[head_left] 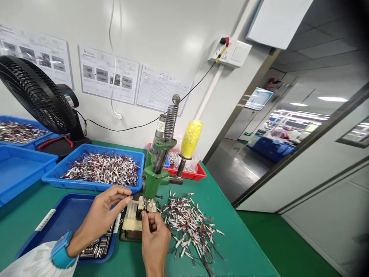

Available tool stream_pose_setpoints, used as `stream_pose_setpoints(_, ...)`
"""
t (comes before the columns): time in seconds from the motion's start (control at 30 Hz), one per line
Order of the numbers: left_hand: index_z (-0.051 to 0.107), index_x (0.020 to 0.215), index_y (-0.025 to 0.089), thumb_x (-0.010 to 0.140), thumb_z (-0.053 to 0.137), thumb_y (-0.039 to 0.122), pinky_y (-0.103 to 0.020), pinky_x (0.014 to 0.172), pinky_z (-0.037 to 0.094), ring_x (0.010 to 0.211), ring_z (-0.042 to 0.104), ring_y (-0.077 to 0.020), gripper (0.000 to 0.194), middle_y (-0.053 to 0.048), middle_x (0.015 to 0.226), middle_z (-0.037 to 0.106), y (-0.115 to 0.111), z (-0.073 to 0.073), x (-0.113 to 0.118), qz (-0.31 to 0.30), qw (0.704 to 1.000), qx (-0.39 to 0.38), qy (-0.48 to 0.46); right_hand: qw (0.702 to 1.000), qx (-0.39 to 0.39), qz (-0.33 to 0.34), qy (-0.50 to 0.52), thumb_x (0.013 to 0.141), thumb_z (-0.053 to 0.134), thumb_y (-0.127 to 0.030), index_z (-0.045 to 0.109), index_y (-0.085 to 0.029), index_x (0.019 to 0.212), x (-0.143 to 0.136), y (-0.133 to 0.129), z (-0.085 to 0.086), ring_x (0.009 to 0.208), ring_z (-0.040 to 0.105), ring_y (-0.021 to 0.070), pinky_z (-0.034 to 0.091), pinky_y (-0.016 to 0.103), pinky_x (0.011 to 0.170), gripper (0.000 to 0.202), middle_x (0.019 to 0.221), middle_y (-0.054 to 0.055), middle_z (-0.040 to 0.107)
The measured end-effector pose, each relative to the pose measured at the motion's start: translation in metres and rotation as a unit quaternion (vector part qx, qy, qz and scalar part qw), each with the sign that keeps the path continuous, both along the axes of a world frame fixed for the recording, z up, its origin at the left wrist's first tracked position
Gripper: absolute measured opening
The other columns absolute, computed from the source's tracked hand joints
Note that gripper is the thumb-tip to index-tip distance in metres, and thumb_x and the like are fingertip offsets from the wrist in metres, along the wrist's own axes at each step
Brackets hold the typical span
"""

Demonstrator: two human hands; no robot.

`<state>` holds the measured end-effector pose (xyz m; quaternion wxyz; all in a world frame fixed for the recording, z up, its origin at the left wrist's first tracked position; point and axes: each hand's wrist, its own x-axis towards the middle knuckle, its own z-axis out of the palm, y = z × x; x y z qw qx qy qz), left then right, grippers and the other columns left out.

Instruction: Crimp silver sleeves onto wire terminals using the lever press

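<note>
A green hand press [152,181] with a coil spring and a yellow-wrapped handle [191,138] stands on the bench. My right hand [155,238] is at its cream fixture [132,219], thumb and forefinger pinched just below the ram; whatever they hold is too small to make out. To the left of the press, my left hand [108,209] pinches thumb and forefinger together around something tiny that I cannot name. Beneath my left forearm lies a dark blue tray [69,206] holding small metal cylinders [99,246]. A pile of small silvery parts with red and black wires [190,223] spreads right of the press.
Behind the tray, a blue bin [93,186] is filled with similar wired parts. Further left are another blue bin [25,161] and a black fan [37,96]. A red tray [198,173] with bagged parts sits behind the press. The green bench [239,238] ends at the right.
</note>
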<state>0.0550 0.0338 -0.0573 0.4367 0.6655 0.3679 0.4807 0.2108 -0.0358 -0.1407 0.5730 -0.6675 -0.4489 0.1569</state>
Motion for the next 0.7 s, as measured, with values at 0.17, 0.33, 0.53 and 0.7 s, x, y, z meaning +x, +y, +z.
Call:
stream_pose_setpoints(0.17,0.069,0.101,0.018,0.086,0.072,0.043,-0.035,0.095,0.058,0.103,0.073,-0.0249,0.029,-0.009,0.103,0.076,0.003,-0.002,0.026,-0.053,0.998,-0.038,-0.007,0.999,0.023,-0.007,-0.025,0.097,0.055,-0.056,0.063,-0.02,0.072,0.0,0.001,0.004,0.053,0.053,0.0109,0.037,0.019,0.053,0.044,0.06,-0.002,0.06)
stream_pose_setpoints(0.33,0.066,0.105,0.017,0.088,0.07,0.044,-0.037,0.094,0.057,0.101,0.072,-0.0249,0.033,-0.011,0.105,0.075,0.009,0.001,0.036,-0.119,0.992,-0.045,0.001,0.999,0.024,-0.003,-0.04,0.099,0.054,-0.052,0.064,-0.02,0.073,0.001,-0.002,0.013,0.056,0.056,0.0122,0.039,0.019,0.054,0.042,0.065,0.0,0.065)
stream_pose_setpoints(0.53,0.066,0.104,0.016,0.094,0.059,0.041,-0.034,0.087,0.056,0.097,0.07,-0.0235,0.027,-0.009,0.101,0.075,0.006,0.011,0.04,-0.119,0.989,0.032,0.083,1.0,0.017,0.004,-0.022,0.099,0.054,-0.049,0.066,-0.02,0.075,0.0,-0.003,0.017,0.056,0.057,0.0125,0.039,0.019,0.054,0.04,0.067,0.002,0.067)
stream_pose_setpoints(0.7,0.067,0.111,0.016,0.095,0.057,0.038,-0.032,0.085,0.056,0.095,0.071,-0.0241,0.029,-0.009,0.104,0.077,0.003,0.007,0.035,-0.066,0.98,0.097,0.161,1.0,-0.003,0.021,-0.022,0.099,0.052,-0.052,0.066,-0.019,0.076,0.002,-0.004,0.014,0.057,0.056,0.012,0.038,0.02,0.055,0.042,0.069,0.002,0.067)
